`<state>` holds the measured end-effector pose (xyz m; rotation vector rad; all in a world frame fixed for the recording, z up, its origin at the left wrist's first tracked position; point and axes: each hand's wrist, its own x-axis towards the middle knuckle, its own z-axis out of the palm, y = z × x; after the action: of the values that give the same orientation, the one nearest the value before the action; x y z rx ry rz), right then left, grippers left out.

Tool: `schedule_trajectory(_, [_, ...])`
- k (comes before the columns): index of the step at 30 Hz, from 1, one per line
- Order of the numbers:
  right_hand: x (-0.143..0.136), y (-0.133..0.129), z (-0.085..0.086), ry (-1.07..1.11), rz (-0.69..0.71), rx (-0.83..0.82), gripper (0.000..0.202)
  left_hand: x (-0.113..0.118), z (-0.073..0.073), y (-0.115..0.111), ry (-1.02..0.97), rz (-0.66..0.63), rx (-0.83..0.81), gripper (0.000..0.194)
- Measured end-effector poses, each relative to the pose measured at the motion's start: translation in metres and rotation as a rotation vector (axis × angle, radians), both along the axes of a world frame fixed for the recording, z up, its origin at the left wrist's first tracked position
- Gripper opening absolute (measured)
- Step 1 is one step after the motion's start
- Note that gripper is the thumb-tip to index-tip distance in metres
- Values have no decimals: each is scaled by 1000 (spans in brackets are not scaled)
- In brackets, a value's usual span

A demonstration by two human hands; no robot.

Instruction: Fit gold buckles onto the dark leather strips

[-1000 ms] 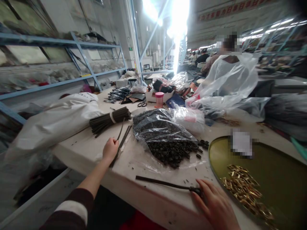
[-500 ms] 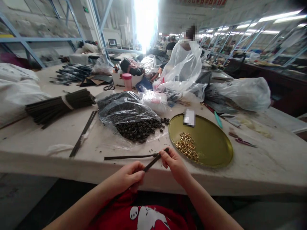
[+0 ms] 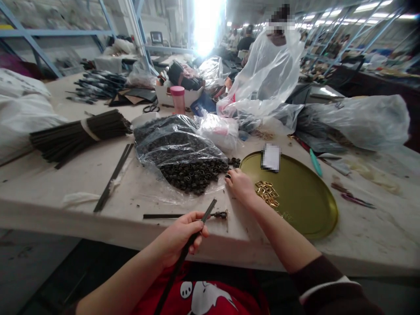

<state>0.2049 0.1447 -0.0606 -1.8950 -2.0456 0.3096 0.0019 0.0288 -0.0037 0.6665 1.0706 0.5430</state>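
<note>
If swung forward, could snag on thin dark strap (image 3: 164, 216) just beyond grip | Left hand (image 3: 183, 231): closed on long flat blackish strip (image 3: 178, 263) | Right hand (image 3: 241, 188): farther out, touching small black curved loop (image 3: 228, 176); cannot tell if pinched; if loosely, could drop.

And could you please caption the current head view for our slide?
Left hand holding a dark strip, right hand beside black loops, gold buckles on a tray.

my worktop (image 3: 249, 245), pale-covered, spans the frame. i see a bundle of dark strips (image 3: 82, 133) at left, a plastic bag of black loops (image 3: 183, 153) at centre, and a round gold tray (image 3: 305, 192) right of centre.
</note>
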Motion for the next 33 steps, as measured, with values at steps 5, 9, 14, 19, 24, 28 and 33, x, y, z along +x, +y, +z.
schedule_trajectory(5, [-6, 10, -1, -121, 17, -6, 15, -3, -10, 10, -27, 12, -26, 22])
schedule_trajectory(9, [-3, -2, 2, -143, 37, 16, 16, -1, -13, 13, -25, 12, -32, 18])
schedule_trajectory(14, [-2, -21, 5, -128, 127, 34, 15, 6, -9, 12, -6, 32, -2, 20])
schedule_trajectory(19, [-10, -40, 16, 203, 121, 81, 21, 10, -3, 6, 13, 45, 36, 23])
schedule_trajectory(24, [-27, -74, 21, 997, 138, -437, 37, 10, 0, -3, -48, 22, 79, 30])
schedule_trajectory(28, [-37, -96, 22, 1465, 10, -751, 35, 11, 4, -9, -169, -21, 74, 34])
schedule_trajectory(33, [-41, -102, 24, 1613, -53, -819, 33, 10, 8, -12, -227, -8, 40, 29])
